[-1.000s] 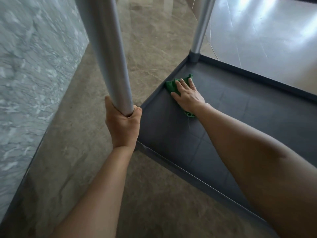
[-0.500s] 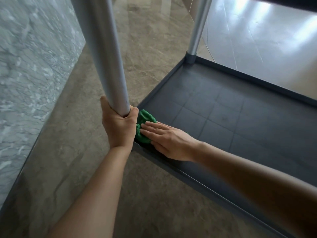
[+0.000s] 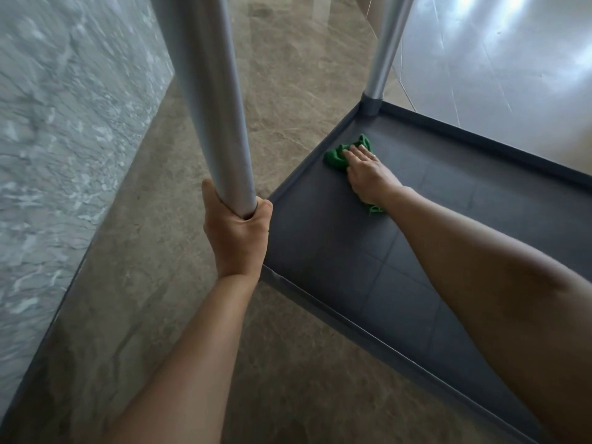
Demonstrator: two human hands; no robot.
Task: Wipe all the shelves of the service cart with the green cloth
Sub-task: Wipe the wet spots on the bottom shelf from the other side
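A grey-veined marble wall fills the left side and meets a brown stone floor along a dark base strip. Right of it, the near post, a thick silver metal tube, comes down through the middle of the view. The left hand grips this tube at its lower end, fingers and thumb wrapped tightly around it, with the bare forearm reaching in from the bottom edge.

Just right of that hand lies the cart's dark grey shelf, low over the floor, with a raised rim and faint square lines across its surface. The green cloth lies bunched on the shelf near its far left corner, just beside the left rim. The right hand presses flat on top of the cloth, fingers straight and close together, pointing toward that corner. A small end of the cloth shows from under the heel of the hand. The right forearm crosses the shelf from the lower right.

Beyond the cloth, the far post rises from a grey collar in the shelf's corner. The floor farther right is glossy with bright reflections.
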